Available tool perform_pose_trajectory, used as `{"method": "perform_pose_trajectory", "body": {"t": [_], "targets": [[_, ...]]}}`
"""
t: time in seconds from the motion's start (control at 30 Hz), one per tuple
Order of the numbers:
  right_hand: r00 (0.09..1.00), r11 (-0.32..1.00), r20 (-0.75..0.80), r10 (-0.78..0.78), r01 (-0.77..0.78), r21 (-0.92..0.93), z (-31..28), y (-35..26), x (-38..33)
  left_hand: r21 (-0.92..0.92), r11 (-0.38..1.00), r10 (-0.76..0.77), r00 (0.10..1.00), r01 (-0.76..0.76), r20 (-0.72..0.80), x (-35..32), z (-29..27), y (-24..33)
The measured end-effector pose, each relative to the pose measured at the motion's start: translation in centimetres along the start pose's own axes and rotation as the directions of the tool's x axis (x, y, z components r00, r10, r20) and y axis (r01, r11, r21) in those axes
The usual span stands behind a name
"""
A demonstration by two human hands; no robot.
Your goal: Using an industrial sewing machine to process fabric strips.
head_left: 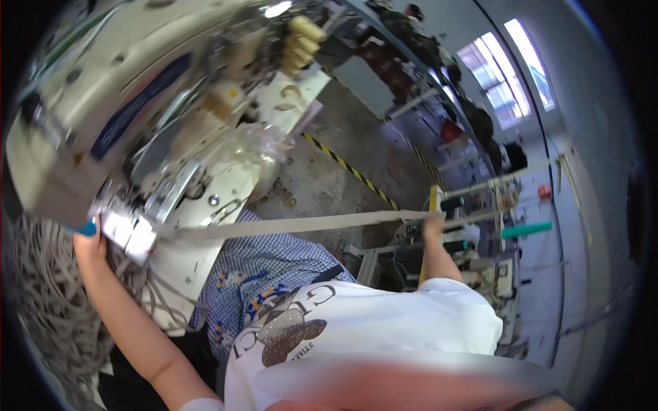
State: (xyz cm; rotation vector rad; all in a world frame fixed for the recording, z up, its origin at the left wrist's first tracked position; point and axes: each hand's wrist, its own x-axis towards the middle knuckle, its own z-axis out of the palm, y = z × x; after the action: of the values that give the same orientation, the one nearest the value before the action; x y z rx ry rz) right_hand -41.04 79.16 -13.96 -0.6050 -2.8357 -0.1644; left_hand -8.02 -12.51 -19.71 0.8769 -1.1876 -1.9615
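Observation:
A long beige fabric strap [308,224] runs taut from the sewing machine's needle area [130,233] across in front of my body to the right. At its far right end my right hand [432,227], arm outstretched, is closed round the strap. My left hand [90,248] reaches up beside the front of the sewing machine head [51,164]. A blue piece [86,229] shows at its fingertips; whether it is worn or touched is unclear. The other fingers are largely hidden by the machine.
A heap of beige strap [48,301] lies at the left. Clear plastic [257,147] and small parts rest on the white machine table [192,257]. Yellow-black tape [349,171] marks the floor. A workbench with thread cones, one a green cone [526,230], stands at right.

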Motion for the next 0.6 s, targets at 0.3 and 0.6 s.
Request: {"method": "perform_pose_trajectory", "body": {"t": [0.3, 0.6], "targets": [[0.046, -0.209, -0.240, -0.970, 0.354, 0.911, -3.3, -34.3, -32.0, 0.124, 0.992, -0.011, 0.994, -0.003, 0.111, 1.3, 4.3, 2.2], [-0.133, 0.068, 0.181, -0.974, 0.595, 0.801, -8.6, -32.8, -33.0, 0.070, 0.996, -0.063, 0.982, 0.051, 0.177, 0.8, 4.8, 4.4]]}}
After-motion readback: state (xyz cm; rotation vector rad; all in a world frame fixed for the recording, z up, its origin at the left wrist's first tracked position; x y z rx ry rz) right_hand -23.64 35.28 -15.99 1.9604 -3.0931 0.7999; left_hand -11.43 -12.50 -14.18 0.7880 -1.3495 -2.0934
